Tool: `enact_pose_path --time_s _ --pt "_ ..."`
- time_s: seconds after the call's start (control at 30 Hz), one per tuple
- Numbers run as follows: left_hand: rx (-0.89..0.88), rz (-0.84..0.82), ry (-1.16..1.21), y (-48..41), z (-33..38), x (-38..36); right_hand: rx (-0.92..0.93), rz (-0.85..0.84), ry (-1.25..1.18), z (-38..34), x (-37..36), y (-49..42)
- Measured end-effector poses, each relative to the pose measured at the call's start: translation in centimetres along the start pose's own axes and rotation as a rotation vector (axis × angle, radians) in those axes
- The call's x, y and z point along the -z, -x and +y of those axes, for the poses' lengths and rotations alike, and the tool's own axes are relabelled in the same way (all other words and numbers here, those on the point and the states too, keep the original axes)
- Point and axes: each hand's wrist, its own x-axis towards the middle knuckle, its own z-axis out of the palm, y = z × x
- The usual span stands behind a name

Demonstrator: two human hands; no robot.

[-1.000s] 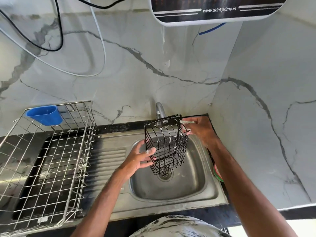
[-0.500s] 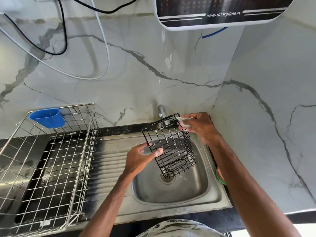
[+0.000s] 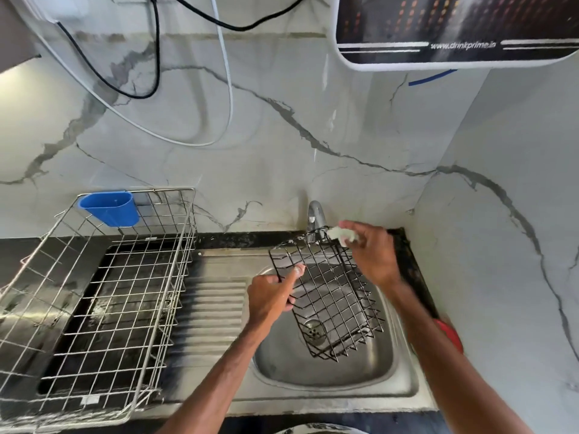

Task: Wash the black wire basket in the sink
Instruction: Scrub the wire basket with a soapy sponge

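Steel sink (image 3: 329, 371) lies below both hands. The left hand (image 3: 269, 296) grips the near-left edge of the tilted black wire basket (image 3: 335, 296). Beyond it, the right hand (image 3: 369, 255) pinches a white soapy wad (image 3: 340, 234) against the basket's far rim, under the tap (image 3: 315, 214).

One view only: a wide-angle camera worn on the head. It stands over the front edge of the counter and faces forward and down. The sink (image 3: 282, 364) lies near, lower centre-right, with the dish rack (image 3: 163, 191) at left. The wall (image 3: 282, 158) fills the upper half. The top-right corner cuts off the water purifier (image 3: 438, 26). Straight lines bow near the edges.
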Motion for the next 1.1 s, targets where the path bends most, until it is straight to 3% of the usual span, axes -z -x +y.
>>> enact_pose_path --time_s 0.2,0.47,0.57,0.77,0.93,1.1 --pt "0.043 -0.051 -0.001 -0.4 0.6 -0.1 0.381 0.184 0.229 1.0 -4.3 2.3" --pt "0.041 0.007 -0.001 -0.7 0.7 0.1 0.681 -0.045 0.295 0.9 -7.4 5.3" --pt "0.031 0.0 -0.024 -0.8 0.7 0.0 0.663 -0.055 0.352 0.6 -5.1 3.3" --pt "0.033 -0.033 -0.069 -0.7 1.0 -0.6 0.422 0.081 0.33 2.0 -2.6 0.4" --pt "0.039 -0.039 -0.057 -0.6 1.7 -0.5 0.637 -0.025 0.282 -0.3 -5.0 4.1" --pt "0.044 -0.065 -0.043 -0.9 2.3 0.2 0.657 -0.182 0.176 -1.8 -6.1 4.5"
